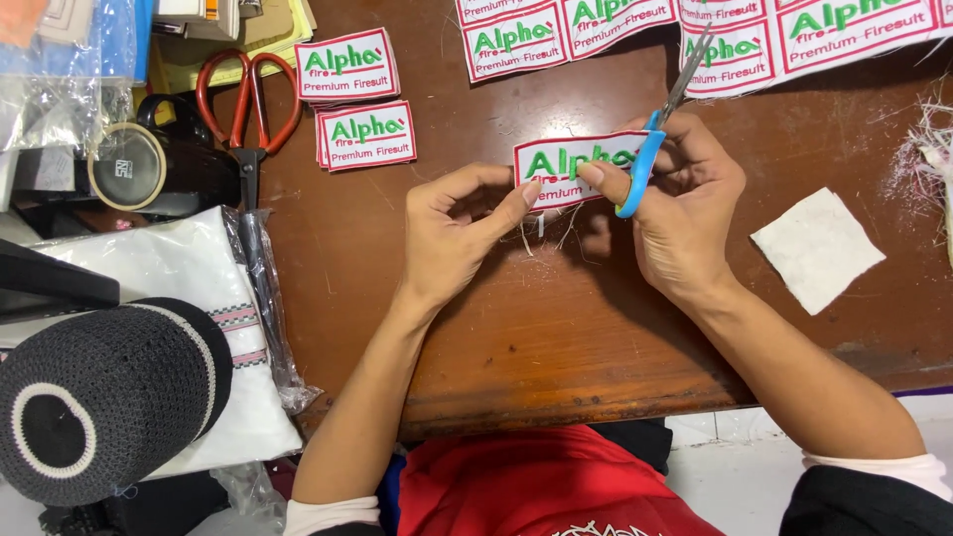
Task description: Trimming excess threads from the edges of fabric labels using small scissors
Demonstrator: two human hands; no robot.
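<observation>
My left hand [459, 230] pinches the lower left edge of a white embroidered patch [558, 165] with a red border and green lettering, held just above the brown wooden table [536, 337]. My right hand [683, 203] also touches the patch with a fingertip and holds small blue-handled scissors [647, 151], blades pointing up and away. Loose threads hang below the patch.
Two stacks of finished patches [359, 99] lie at the upper left, uncut patch sheets [715, 35] along the far edge. Large red-handled scissors [246, 109], a tape roll [127, 167], a white fabric square [816, 248], thread scraps [928, 149], a dark knitted cap [104, 397] on bagged cloth at left.
</observation>
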